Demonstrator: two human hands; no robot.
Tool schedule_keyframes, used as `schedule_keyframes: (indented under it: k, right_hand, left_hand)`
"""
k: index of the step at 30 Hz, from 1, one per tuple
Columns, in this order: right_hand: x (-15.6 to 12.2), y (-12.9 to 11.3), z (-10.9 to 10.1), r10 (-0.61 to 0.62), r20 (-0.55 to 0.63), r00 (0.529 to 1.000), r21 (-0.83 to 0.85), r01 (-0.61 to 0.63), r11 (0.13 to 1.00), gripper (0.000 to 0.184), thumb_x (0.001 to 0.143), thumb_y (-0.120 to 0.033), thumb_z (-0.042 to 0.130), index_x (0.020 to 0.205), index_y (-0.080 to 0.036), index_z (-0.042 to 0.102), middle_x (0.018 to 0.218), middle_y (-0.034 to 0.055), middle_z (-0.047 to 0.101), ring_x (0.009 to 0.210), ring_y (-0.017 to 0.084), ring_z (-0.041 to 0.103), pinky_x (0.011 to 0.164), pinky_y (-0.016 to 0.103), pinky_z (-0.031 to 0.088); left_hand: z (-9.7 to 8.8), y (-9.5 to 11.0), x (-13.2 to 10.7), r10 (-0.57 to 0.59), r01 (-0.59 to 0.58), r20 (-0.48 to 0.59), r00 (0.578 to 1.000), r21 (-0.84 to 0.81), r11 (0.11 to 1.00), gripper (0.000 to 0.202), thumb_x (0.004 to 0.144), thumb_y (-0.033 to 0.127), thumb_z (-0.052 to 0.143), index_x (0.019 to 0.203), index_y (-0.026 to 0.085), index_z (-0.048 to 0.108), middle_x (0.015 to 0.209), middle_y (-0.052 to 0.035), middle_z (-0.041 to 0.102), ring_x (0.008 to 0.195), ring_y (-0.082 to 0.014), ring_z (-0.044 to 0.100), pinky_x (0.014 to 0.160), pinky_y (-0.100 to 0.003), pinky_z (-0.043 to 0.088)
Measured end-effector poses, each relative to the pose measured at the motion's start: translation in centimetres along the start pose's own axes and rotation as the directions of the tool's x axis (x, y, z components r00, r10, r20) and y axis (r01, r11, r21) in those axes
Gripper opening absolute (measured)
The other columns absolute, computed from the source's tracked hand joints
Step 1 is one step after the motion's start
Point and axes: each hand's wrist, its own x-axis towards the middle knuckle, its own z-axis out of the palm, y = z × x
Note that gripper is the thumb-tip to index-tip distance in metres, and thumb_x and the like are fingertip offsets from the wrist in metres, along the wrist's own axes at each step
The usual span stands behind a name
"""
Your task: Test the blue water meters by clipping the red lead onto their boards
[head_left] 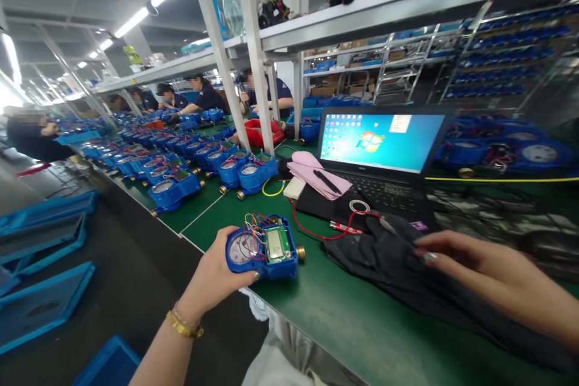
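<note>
Left hand [217,274] clasps blue meter [262,247] btm centre, dial up, prob. for reading; right hand [488,277] flat, empty, on dark cloth [384,256], lower right.

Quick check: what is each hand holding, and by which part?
The left hand holds the blue water meter by its near left edge, beside the dial. The right hand holds nothing; it lies flat on the dark cloth.

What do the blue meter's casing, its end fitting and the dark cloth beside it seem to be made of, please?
Blue meter casing: likely moulded plastic, evenly coloured, slight sheen. End fitting: probably brass, yellow and shiny. Dark cloth: woven or knitted fabric, matt, creased into folds; fibre cannot be told.
</note>
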Motion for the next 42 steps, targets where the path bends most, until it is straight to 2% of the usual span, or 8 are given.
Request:
schedule_keyframes:
  k: [4, 9, 15, 18, 26, 30, 36, 42]
  right_hand:
    - [1.6, -3.1, 1.3, -0.074, 0.268, 0.961, 0.061, 0.06, 0.996, 0.032, 0.082, -0.042, 0.044, 0.092, -0.021, 0.066, 0.086, 0.0076, 0.071, 0.075, 0.025, 0.065, 0.066, 0.036, 0.05]
    - [3.5, -4.2, 2.4, -0.079, 0.338, 0.938, 0.024, 0.076, 0.997, 0.022, 0.084, -0.022, 0.043, 0.086, -0.018, 0.064, 0.076, 0.0042, 0.07, 0.069, 0.019, 0.066, 0.064, 0.028, 0.048]
    - [6.0, -3.8, 2.8, 0.003, 0.28, 0.96, -0.114, 0.03, 0.993, 0.024, 0.088, -0.015, 0.041, 0.083, -0.018, 0.065, 0.073, 0.0006, 0.071, 0.068, 0.014, 0.067, 0.064, 0.022, 0.047]
    - [7.1, -4.2, 3.2, 0.038, 0.257, 0.966, -0.236, 0.025, 0.972, 0.024, 0.089, -0.016, 0.044, 0.081, -0.018, 0.067, 0.076, 0.0014, 0.072, 0.075, 0.016, 0.067, 0.067, 0.023, 0.046]
    - [8.2, -3.6, 3.9, 0.15, 0.136, 0.979, -0.581, -0.044, 0.813, 0.026, 0.088, -0.02, 0.048, 0.101, -0.006, 0.066, 0.1, 0.0231, 0.063, 0.093, 0.035, 0.063, 0.076, 0.04, 0.046]
    - [8.3, -2.6, 3.7, 0.179, 0.181, 0.967, -0.63, -0.026, 0.776, 0.025, 0.089, -0.02, 0.047, 0.095, -0.01, 0.069, 0.093, 0.0191, 0.066, 0.088, 0.032, 0.065, 0.073, 0.037, 0.047]
    - [8.4, -2.8, 3.5, 0.19, 0.223, 0.956, -0.646, -0.001, 0.764, 0.022, 0.088, -0.026, 0.052, 0.095, -0.012, 0.067, 0.1, 0.0161, 0.064, 0.085, 0.027, 0.066, 0.071, 0.033, 0.048]
    - [8.5, -2.8, 3.7, 0.222, 0.203, 0.954, -0.636, -0.043, 0.77, 0.021, 0.092, -0.022, 0.047, 0.096, -0.011, 0.064, 0.1, 0.0122, 0.064, 0.087, 0.022, 0.064, 0.077, 0.038, 0.05]
  left_hand:
    - [1.9, 2.6, -0.9, 0.105, -0.097, 0.115, 0.988, -0.076, 0.992, 0.075, 0.059, 0.032, 0.073, 0.123, 0.025, 0.034, 0.113, -0.0052, 0.054, 0.095, -0.024, 0.06, 0.084, -0.037, 0.05]
    - [2.7, 3.2, -1.1, 0.145, -0.129, 0.18, 0.973, -0.097, 0.987, 0.081, 0.059, 0.03, 0.073, 0.128, 0.027, 0.031, 0.118, -0.0057, 0.053, 0.098, -0.0248, 0.06, 0.085, -0.038, 0.052]
    - [2.7, 2.1, -0.9, 0.223, -0.204, 0.147, 0.964, -0.136, 0.97, 0.085, 0.067, 0.05, 0.07, 0.138, 0.031, 0.026, 0.133, -0.0085, 0.046, 0.111, -0.0298, 0.056, 0.094, -0.044, 0.05]
    - [3.0, 2.5, -1.1, 0.274, -0.268, 0.074, 0.959, -0.083, 0.96, 0.087, 0.065, 0.047, 0.073, 0.139, 0.032, 0.028, 0.139, -0.009, 0.04, 0.121, -0.0334, 0.048, 0.1, -0.05, 0.044]
    - [3.4, 4.0, -1.5, 0.289, -0.284, 0.075, 0.954, -0.074, 0.956, 0.084, 0.067, 0.032, 0.074, 0.138, 0.031, 0.028, 0.14, -0.0105, 0.037, 0.127, -0.0329, 0.041, 0.105, -0.054, 0.037]
    - [3.4, 4.2, -1.7, 0.3, -0.296, 0.057, 0.952, -0.06, 0.953, 0.081, 0.067, 0.029, 0.071, 0.137, 0.029, 0.03, 0.139, -0.0113, 0.038, 0.126, -0.033, 0.042, 0.105, -0.054, 0.038]
    - [3.6, 3.6, -1.5, 0.33, -0.33, 0.009, 0.944, 0.021, 0.944, 0.08, 0.069, 0.04, 0.07, 0.137, 0.031, 0.03, 0.139, -0.0086, 0.04, 0.126, -0.0314, 0.043, 0.104, -0.05, 0.041]
    - [3.6, 3.4, -1.9, 0.352, -0.347, -0.041, 0.935, 0.09, 0.933, 0.082, 0.068, 0.041, 0.07, 0.139, 0.03, 0.03, 0.139, -0.0082, 0.042, 0.125, -0.0305, 0.046, 0.102, -0.047, 0.044]
